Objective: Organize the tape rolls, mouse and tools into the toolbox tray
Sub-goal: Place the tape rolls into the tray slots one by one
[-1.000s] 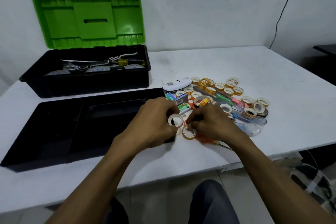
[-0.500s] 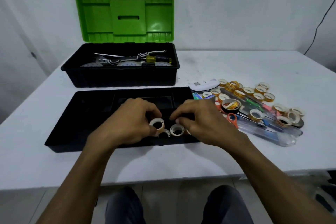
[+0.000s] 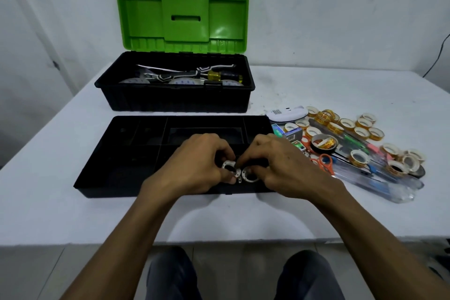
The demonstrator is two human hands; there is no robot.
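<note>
Hands meet over the near side of the tray (image 3: 117, 178). The left hand (image 3: 194, 165) pinches a small white roll (image 3: 229, 165) between thumb and curled fingers. The right hand (image 3: 280, 165) curls round a second roll (image 3: 249, 174) just beside it, the two nearly touching. Both are short pale rings with a wide dark hole, held above the tray's front right part.

The tray is black and shallow, split into several compartments. It lies on the white surface (image 3: 316, 87) just in front of the toolbox (image 3: 175, 102), which is black with its green lid (image 3: 182, 12) standing open. A screwdriver (image 3: 220, 76) with a yellow handle lies inside among other tools.

Right of the tray, a loose pile (image 3: 348, 124) of small tape rings spreads out, some amber with orange print, some whitish. A larger black roll (image 3: 323, 143) has a small printed one lying inside it. The white mouse (image 3: 286, 114) lies at the pile's far left, barcode label showing, near the tray's far right corner. Orange-handled scissors (image 3: 325, 162) lie close to the right hand.
</note>
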